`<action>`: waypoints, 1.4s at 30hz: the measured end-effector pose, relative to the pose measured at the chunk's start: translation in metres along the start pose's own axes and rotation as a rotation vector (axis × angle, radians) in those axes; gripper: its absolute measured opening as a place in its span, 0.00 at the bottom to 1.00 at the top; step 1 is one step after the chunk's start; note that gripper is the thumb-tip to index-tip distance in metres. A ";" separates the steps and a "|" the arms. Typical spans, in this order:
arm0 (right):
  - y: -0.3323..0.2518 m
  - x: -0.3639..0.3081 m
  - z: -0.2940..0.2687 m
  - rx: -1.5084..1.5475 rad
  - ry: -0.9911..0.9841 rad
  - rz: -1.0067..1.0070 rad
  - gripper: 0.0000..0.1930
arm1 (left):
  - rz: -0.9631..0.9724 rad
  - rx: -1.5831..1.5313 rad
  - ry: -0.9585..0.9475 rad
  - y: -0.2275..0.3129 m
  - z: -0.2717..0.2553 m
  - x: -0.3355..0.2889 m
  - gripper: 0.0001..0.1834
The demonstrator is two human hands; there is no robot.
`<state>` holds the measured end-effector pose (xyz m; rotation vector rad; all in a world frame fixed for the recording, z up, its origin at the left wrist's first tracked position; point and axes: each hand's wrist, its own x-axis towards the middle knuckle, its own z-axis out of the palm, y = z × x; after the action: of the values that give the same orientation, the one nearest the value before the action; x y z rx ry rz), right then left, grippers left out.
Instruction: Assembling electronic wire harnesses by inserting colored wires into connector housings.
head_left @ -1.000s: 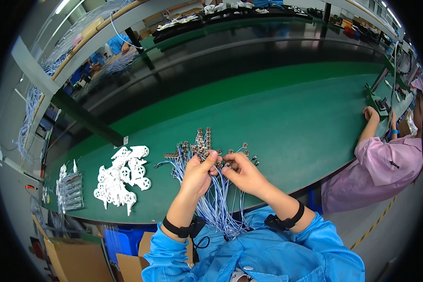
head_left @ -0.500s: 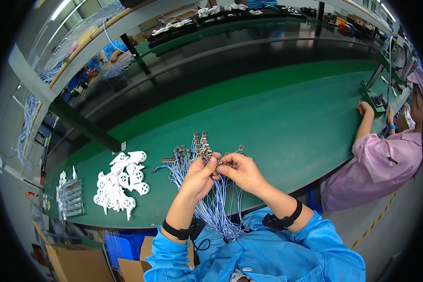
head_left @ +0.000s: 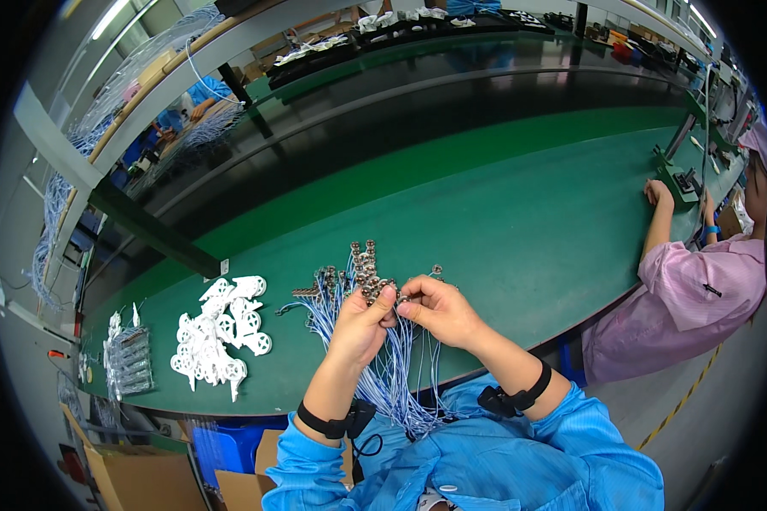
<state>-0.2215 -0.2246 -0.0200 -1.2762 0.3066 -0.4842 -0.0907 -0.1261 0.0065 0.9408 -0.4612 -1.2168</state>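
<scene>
Shiny metal parts (head_left: 366, 266) are bunched at the far end of the blue-white wires (head_left: 392, 375). There, some are pinched by the left hand (head_left: 362, 324); one seems pinched by the right hand (head_left: 443, 312). Wires should be kept untangled.

Grn tbl (head_left: 528, 213), gry flr (head_left: 643, 402) w/ yel line (head_left: 680, 401), tube lt (head_left: 111, 19) on.

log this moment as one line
left hand: pinching metal-tipped cables | right hand: pinching close beside it, exact piece unclear | white parts: on green table, left of cables
</scene>
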 end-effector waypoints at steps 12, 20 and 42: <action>0.003 0.000 -0.002 0.064 -0.001 0.024 0.11 | -0.171 -0.118 0.001 -0.005 -0.011 0.003 0.09; 0.006 -0.001 -0.004 0.020 -0.010 0.035 0.10 | -0.184 -0.064 0.071 -0.001 -0.001 0.001 0.04; -0.014 -0.009 -0.006 -1.010 0.397 -0.339 0.14 | 0.041 0.613 0.243 -0.007 -0.005 -0.002 0.13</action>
<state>-0.2345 -0.2276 -0.0088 -2.2323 0.7297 -0.9382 -0.0918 -0.1228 -0.0021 1.5718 -0.6706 -0.9152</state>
